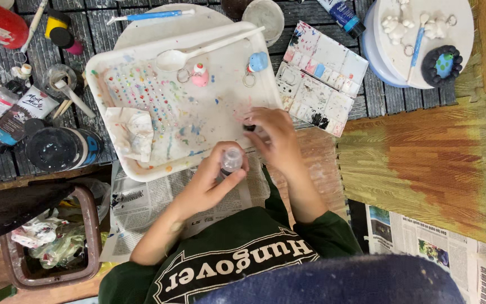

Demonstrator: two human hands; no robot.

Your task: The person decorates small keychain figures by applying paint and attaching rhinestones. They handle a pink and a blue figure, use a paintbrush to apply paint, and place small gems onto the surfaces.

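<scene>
- The left hand (212, 183) has its fingers curled tight around a small clear bottle (232, 159), just at the near rim of the white tray (99, 70).
- The right hand (274, 135) pinches a small dark cap (249, 128) between fingertips, just above the bottle, over the tray's near right corner.
- A crumpled, paint-stained tissue (132, 132) lies on the tray to the left.
- A paint palette (319, 76) lies just beside the tray's right edge.
- Newspaper (142, 205) lies under the forearms; bare wooden floor (434, 163) spreads to the right.

The single head camera looks straight down, close above the white tray (113, 73) and lap.

Small clear bottle (232, 159) upright, uncapped, over tray's (142, 171) near edge.
</scene>
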